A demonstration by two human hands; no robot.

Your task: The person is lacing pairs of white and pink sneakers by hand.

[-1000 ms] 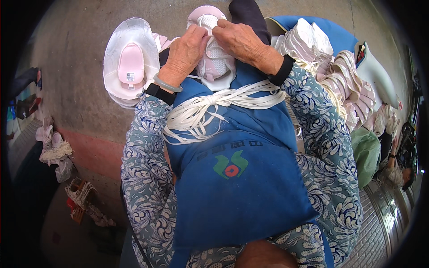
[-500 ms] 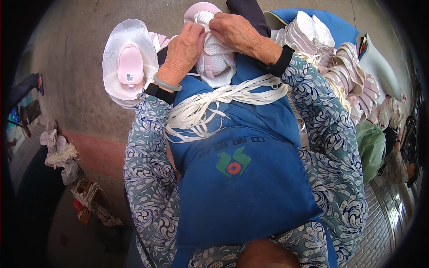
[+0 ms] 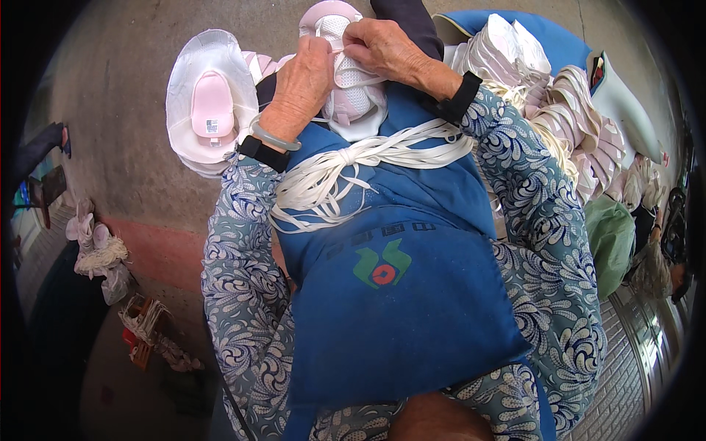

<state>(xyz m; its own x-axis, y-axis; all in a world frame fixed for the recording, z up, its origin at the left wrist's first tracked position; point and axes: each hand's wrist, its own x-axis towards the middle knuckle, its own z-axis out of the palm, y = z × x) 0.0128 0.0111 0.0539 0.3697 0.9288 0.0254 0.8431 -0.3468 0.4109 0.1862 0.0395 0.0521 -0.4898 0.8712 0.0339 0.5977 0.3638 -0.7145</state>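
Observation:
A pink and white shoe upper (image 3: 354, 106) rests on my lap, its white mesh tongue facing up. My left hand (image 3: 301, 82) is closed in a pinch at the upper's left edge. From the other side my right hand (image 3: 390, 53) pinches at the lacing area, thumb and forefinger together. A white shoelace appears to run between the fingertips, though the fingers hide most of it. Across my thighs, over the blue apron (image 3: 397, 316), lies a tied bundle of white shoelaces (image 3: 327, 184).
On the left stands a white, bowl-like stack (image 3: 179, 95) with a pink insole (image 3: 212, 103) inside. Several pink and white uppers (image 3: 570, 110) are piled at the right, by a blue sheet (image 3: 559, 40) and a green sack (image 3: 610, 239). More shoe parts (image 3: 99, 242) lie far left.
Both hands stay at the upper with small finger movements. My left fingertips have shifted slightly left, and the upper has moved slightly up in the view.

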